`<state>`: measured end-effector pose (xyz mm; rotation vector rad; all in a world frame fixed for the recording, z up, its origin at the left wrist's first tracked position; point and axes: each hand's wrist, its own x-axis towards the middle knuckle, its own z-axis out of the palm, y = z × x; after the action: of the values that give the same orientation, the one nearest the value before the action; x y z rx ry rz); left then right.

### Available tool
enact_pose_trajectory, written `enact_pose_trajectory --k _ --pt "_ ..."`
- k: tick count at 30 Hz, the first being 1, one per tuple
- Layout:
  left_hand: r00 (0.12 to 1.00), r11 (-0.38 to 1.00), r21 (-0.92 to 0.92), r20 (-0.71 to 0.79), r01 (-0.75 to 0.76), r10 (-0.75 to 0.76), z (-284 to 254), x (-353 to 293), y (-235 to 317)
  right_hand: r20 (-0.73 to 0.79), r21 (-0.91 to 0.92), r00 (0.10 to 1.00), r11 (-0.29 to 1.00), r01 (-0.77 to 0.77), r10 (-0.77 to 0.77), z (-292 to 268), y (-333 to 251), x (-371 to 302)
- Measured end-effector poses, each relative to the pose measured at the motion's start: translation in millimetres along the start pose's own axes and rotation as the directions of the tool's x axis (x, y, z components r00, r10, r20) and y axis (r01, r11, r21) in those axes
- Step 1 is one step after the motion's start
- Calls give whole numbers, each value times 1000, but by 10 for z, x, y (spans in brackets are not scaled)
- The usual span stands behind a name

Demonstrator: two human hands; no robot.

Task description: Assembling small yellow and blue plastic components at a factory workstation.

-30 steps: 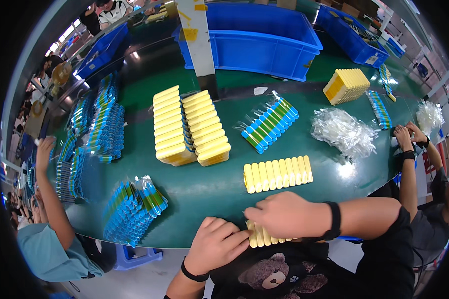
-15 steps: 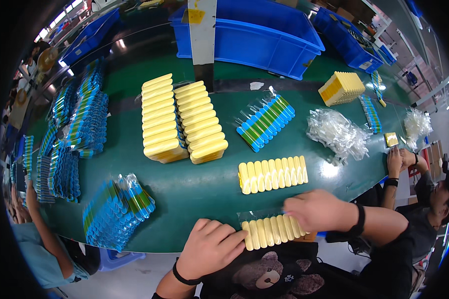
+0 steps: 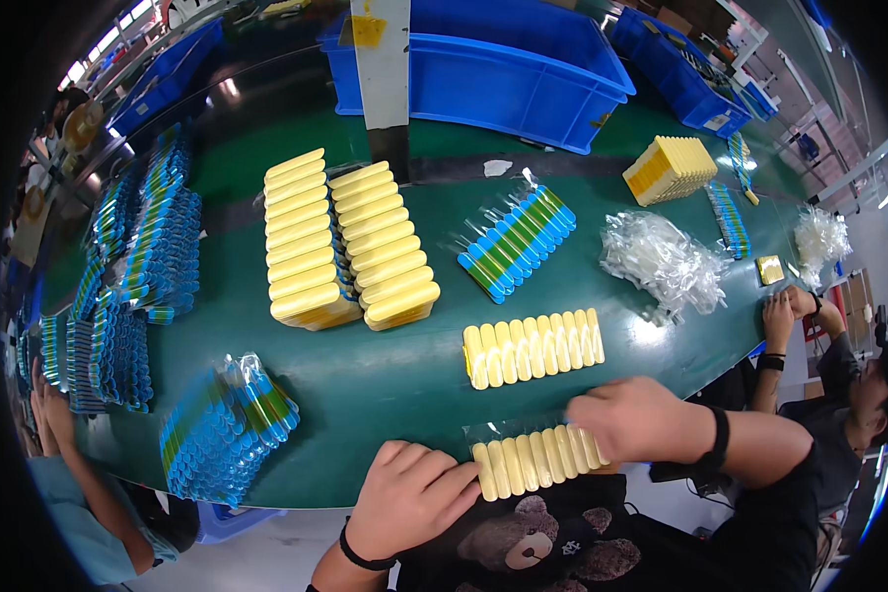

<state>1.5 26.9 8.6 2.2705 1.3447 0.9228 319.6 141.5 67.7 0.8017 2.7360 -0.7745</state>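
A row of several yellow, round-ended strips [image 3: 536,462] in a clear plastic sleeve is at the table's near edge, between my hands. My left hand [image 3: 414,493], fingers curled, holds its left end with the fingertips. The right hand [image 3: 629,422] is closed at the far right corner of the same row; its fingertips are partly hidden, and the sleeve's clear flap [image 3: 498,430] runs along the far side. Just beyond lies a second row of yellow strips [image 3: 532,349] with a glossy wrap. A fan of blue strips with green bands [image 3: 518,244] rests farther back.
Two tall yellow stacks [image 3: 301,242] stand left of centre. Blue-green bundles [image 3: 229,426] are piled at left. Clear plastic sleeves [image 3: 661,264] lie heaped at right, near a yellow block [image 3: 669,171]. A blue bin [image 3: 513,89] stands behind a post [image 3: 381,79]. Co-workers' hands [image 3: 784,314] are at both sides.
The view has shifted slightly, so the table things sit a little farther left. Both hands stay at the row's ends, with the right hand slightly changed in pose.
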Motion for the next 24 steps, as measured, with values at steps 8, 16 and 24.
enact_pose_trajectory --k 8,16,24 --pt "1000 1000 -17 7 1 -1 -1 -1 -10 -132 99 988 993 -64 77 85 116 -72" --pt "1000 1000 8 26 -8 8 28 -10 4 -37 73 980 978 197 -195 95 -448 945" --pt "997 993 91 -15 74 -73 55 26 98 -75 -16 993 995 -96 94 2 -3 -58"
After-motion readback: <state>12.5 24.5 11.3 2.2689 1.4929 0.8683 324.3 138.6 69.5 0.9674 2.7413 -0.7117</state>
